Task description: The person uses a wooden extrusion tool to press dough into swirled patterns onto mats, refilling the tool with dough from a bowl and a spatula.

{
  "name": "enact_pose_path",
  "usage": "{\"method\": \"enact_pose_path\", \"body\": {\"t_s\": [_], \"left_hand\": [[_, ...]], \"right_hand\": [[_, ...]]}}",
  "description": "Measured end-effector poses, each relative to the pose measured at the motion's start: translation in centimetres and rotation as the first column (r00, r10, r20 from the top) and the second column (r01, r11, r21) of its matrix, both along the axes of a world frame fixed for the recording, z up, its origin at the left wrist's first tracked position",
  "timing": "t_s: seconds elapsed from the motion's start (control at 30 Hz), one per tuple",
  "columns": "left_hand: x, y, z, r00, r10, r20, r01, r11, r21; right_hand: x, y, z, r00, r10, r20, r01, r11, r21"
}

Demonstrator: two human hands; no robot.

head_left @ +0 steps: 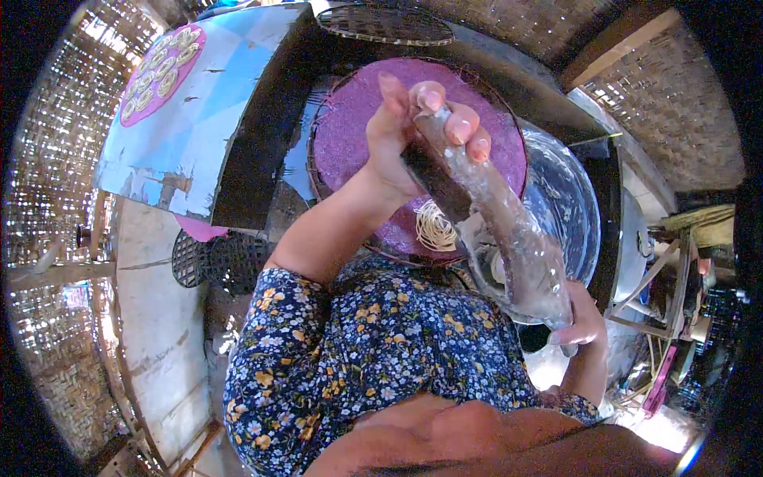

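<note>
A long greyish-brown bar-shaped tool (517, 211), wet and smeared with pale paste, runs slantwise in front of me; its exact kind I cannot make out. The fingers of my left hand (391, 143) wrap over its far end, thumb raised alongside. At the near right end my right hand (588, 318) grips it, partly hidden behind the tool. Below the tool's middle, a small bundle of pale noodle strands (435, 227) rests at the near edge of a round tray lined with a pink-purple perforated sheet (358, 119).
A large basin (560, 199) stands right of the tray. At far left, pale noodle coils (163, 70) lie on a pink sheet atop a blue-white table (230, 87). A woven tray (385, 24) sits at the back; a dark openwork basket (214, 258) is below the table.
</note>
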State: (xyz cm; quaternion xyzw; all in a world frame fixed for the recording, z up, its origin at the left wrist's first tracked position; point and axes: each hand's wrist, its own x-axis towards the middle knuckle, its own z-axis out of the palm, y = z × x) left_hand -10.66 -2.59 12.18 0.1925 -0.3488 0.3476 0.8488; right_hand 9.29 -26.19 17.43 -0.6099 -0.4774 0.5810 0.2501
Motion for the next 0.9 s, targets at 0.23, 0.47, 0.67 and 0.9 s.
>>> {"method": "enact_pose_path", "body": {"t_s": [0.23, 0.47, 0.67, 0.9], "left_hand": [[3.0, -0.6, -6.1, 0.311, -0.026, -0.95, 0.259, 0.964, 0.058], [2.2, -2.2, -10.1, 0.235, 0.178, -0.956, 0.336, 0.908, 0.252], [1.8, -2.1, -10.8, 0.175, 0.452, -0.874, 0.312, 0.817, 0.485], [-0.3, -1.6, -6.5, 0.138, 0.973, -0.186, 0.557, 0.079, 0.827]], "right_hand": [[0.4, -1.4, -1.5, 0.984, -0.148, -0.101, 0.147, 0.989, -0.017], [0.0, 0.1, -1.0, 0.998, -0.052, -0.041, 0.054, 0.997, 0.059], [0.1, 0.5, -1.5, 0.998, -0.056, 0.028, 0.051, 0.986, 0.156], [1.1, 0.3, -2.9, 0.974, -0.224, -0.042, 0.227, 0.963, 0.146]]}}
